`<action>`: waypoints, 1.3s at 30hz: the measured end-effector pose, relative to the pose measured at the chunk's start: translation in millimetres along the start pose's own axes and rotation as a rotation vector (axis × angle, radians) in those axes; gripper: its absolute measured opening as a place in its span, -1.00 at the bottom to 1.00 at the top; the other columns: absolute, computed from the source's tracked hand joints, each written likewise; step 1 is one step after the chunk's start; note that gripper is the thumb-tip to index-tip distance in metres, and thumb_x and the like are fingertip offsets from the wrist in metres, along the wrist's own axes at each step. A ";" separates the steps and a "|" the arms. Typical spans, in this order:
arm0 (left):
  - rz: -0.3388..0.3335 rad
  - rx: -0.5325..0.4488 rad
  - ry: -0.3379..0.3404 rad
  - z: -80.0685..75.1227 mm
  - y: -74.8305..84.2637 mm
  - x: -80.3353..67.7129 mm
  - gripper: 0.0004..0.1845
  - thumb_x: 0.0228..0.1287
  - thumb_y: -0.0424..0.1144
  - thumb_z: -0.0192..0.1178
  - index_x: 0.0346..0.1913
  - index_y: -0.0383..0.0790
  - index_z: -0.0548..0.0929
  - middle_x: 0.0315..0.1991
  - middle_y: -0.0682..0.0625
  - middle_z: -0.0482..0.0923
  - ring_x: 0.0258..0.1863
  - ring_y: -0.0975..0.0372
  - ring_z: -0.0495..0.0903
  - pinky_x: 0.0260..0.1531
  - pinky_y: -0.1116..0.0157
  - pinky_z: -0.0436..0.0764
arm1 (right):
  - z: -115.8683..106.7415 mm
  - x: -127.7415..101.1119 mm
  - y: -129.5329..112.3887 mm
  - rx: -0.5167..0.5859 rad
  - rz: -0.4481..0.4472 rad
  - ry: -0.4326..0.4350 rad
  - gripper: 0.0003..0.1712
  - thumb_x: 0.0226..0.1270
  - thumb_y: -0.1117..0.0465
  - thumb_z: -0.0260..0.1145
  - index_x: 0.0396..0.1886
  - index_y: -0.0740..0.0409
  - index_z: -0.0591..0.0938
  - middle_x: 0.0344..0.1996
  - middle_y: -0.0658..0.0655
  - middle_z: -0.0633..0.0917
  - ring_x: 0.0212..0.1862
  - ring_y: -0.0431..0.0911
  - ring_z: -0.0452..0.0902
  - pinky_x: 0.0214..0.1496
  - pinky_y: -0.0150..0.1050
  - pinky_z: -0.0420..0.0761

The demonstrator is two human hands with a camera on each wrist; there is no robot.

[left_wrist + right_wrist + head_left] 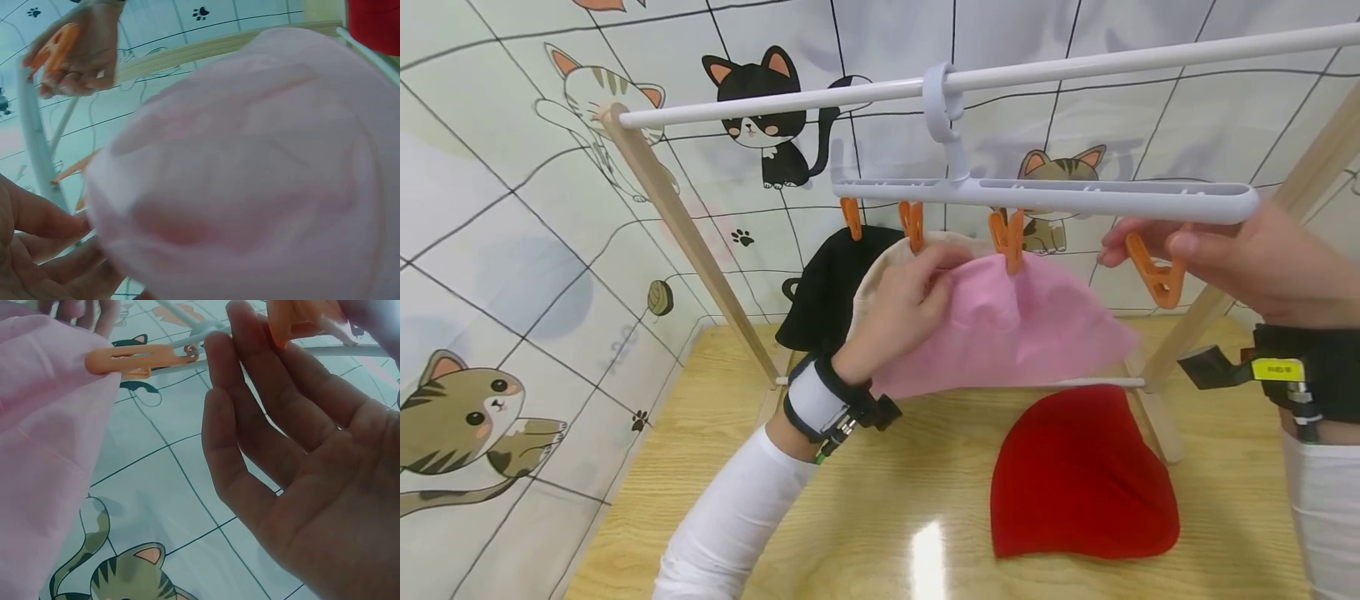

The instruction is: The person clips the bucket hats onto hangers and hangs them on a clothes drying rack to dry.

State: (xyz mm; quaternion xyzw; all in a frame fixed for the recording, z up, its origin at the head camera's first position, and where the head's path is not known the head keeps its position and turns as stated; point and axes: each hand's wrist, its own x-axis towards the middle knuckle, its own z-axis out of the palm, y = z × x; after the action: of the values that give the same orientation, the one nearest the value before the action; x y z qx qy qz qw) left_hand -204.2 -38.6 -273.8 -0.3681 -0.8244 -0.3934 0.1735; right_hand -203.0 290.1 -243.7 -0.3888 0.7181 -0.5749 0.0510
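A pink hat (1045, 325) hangs from a white hanger (1075, 198) by an orange clip (1013, 242). My left hand (906, 300) pinches the hat's upper left edge; in the left wrist view its thumb and fingers (40, 212) meet that edge. Under the hanger's right end, my right hand (1240, 258) holds another orange clip (1142, 260) between thumb and forefinger. Its other fingers (250, 419) stretch out loosely in the right wrist view. Behind the left hand hang a beige hat (868, 287) and a black hat (823, 287), with orange clips above them.
The hanger hooks over a white rail (820, 98) on a wooden-legged rack (692, 242). A red hat (1082, 483) lies on the wood-grain table (865, 517) in front of the rack. Behind stands a white sheet with cat drawings (775, 117).
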 end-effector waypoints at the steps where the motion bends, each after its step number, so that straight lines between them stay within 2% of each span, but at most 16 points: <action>1: -0.001 0.001 0.002 -2.7 1.3 0.3 -0.72 0.32 -0.52 -0.02 0.02 -0.35 0.57 -0.08 -0.12 0.65 -0.16 0.19 0.58 -0.12 0.46 0.45 | 0.1 0.4 1.4 0.024 -0.008 -0.008 -0.62 0.37 0.56 0.07 0.16 0.40 0.49 0.00 0.27 0.61 -0.04 0.03 0.48 0.05 -0.35 0.40; 4: -0.020 -0.002 0.018 -9.5 4.7 0.0 -0.71 0.30 -0.53 0.00 0.03 -0.36 0.57 -0.04 -0.13 0.64 -0.08 0.17 0.60 -0.03 0.46 0.45 | 1.2 1.1 3.5 0.020 0.008 -0.002 -0.62 0.38 0.55 0.06 0.17 0.39 0.49 0.00 0.25 0.62 -0.02 0.02 0.51 0.02 -0.33 0.43; 9: -0.020 -0.042 0.038 -11.9 9.0 -1.5 -0.73 0.28 -0.54 0.04 0.01 -0.36 0.57 -0.03 -0.12 0.62 -0.03 0.17 0.61 0.03 0.43 0.46 | 1.6 4.1 9.9 0.100 -0.033 -0.026 -0.62 0.39 0.58 0.00 0.16 0.45 0.48 -0.03 0.29 0.63 -0.04 0.03 0.53 0.04 -0.30 0.40; 14: -0.003 -0.131 0.007 -3.3 9.9 -6.8 -0.71 0.27 -0.55 0.05 0.02 -0.36 0.58 -0.06 -0.13 0.63 -0.07 0.17 0.61 0.00 0.43 0.48 | 2.2 10.7 17.8 0.251 -0.160 -0.106 -0.62 0.41 0.58 -0.06 0.18 0.56 0.41 -0.05 0.36 0.61 -0.07 0.07 0.50 0.08 -0.25 0.39; 17: 0.017 -0.191 -0.032 3.6 7.6 -11.6 -0.72 0.26 -0.57 0.02 0.00 -0.43 0.57 -0.10 -0.19 0.64 -0.11 0.12 0.60 0.00 0.41 0.49 | 3.7 13.9 23.9 0.337 -0.214 -0.111 -0.61 0.44 0.57 -0.08 0.22 0.60 0.35 0.00 0.39 0.58 0.02 0.12 0.48 0.12 -0.22 0.43; 20: 0.023 -0.210 -0.050 9.4 3.8 -17.3 -0.73 0.24 -0.58 0.01 -0.02 -0.45 0.57 -0.13 -0.21 0.64 -0.18 0.11 0.59 -0.01 0.40 0.49 | 5.3 15.6 30.3 0.386 -0.237 -0.116 -0.59 0.47 0.56 -0.15 0.26 0.63 0.27 0.07 0.41 0.52 0.09 0.14 0.44 0.17 -0.18 0.42; 22: 0.012 -0.214 -0.059 12.8 1.6 -21.3 -0.73 0.24 -0.59 0.02 -0.03 -0.45 0.58 -0.13 -0.21 0.64 -0.22 0.12 0.58 -0.04 0.42 0.50 | 6.5 15.6 34.2 0.408 -0.229 -0.113 -0.57 0.49 0.54 -0.18 0.29 0.61 0.24 0.12 0.41 0.49 0.13 0.15 0.43 0.18 -0.18 0.42; 26: -0.002 -0.187 -0.089 21.1 -2.3 -27.9 -0.75 0.24 -0.56 0.04 -0.04 -0.42 0.59 -0.13 -0.19 0.64 -0.30 0.15 0.55 -0.20 0.46 0.50 | 10.4 14.3 40.9 0.378 -0.173 -0.061 -0.54 0.52 0.51 -0.20 0.36 0.53 0.21 0.18 0.36 0.48 0.17 0.12 0.44 0.18 -0.24 0.43; 30: 0.011 -0.189 -0.123 31.0 -7.7 -32.3 -0.74 0.20 -0.58 0.04 -0.08 -0.41 0.60 -0.15 -0.17 0.63 -0.27 0.13 0.57 -0.18 0.44 0.49 | 15.7 14.7 46.1 0.341 -0.112 0.008 -0.51 0.53 0.49 -0.21 0.41 0.45 0.18 0.17 0.32 0.49 0.18 0.10 0.44 0.15 -0.28 0.45; 32: -0.004 -0.211 -0.154 37.1 -10.6 -34.8 -0.74 0.20 -0.59 0.04 -0.08 -0.41 0.60 -0.13 -0.16 0.63 -0.17 0.12 0.59 -0.10 0.44 0.50 | 18.5 15.2 48.2 0.332 -0.086 0.039 -0.50 0.53 0.48 -0.21 0.42 0.42 0.18 0.18 0.31 0.49 0.18 0.10 0.44 0.15 -0.27 0.46; 35: -0.046 -0.259 -0.217 48.4 -14.6 -40.5 -0.74 0.22 -0.59 0.03 -0.05 -0.44 0.58 -0.12 -0.17 0.63 -0.13 0.10 0.60 -0.11 0.45 0.52 | 22.7 16.6 51.6 0.334 -0.060 0.071 -0.50 0.53 0.47 -0.20 0.41 0.42 0.19 0.17 0.32 0.50 0.18 0.10 0.44 0.12 -0.28 0.46; 39: -0.064 -0.236 -0.269 67.4 -18.6 -48.6 -0.78 0.25 -0.56 0.07 -0.06 -0.43 0.57 -0.13 -0.16 0.64 -0.12 0.12 0.62 -0.11 0.48 0.50 | 27.1 20.4 56.4 0.376 -0.070 0.077 -0.53 0.52 0.49 -0.23 0.38 0.49 0.20 0.15 0.35 0.50 0.21 0.12 0.42 0.15 -0.27 0.42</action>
State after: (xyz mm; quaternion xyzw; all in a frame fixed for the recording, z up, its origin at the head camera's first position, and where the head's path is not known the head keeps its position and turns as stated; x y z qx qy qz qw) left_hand -185.3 -17.0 -354.0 -0.4088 -0.7996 -0.4399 0.0049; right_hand -231.1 258.3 -294.0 -0.3748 0.5855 -0.7149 0.0752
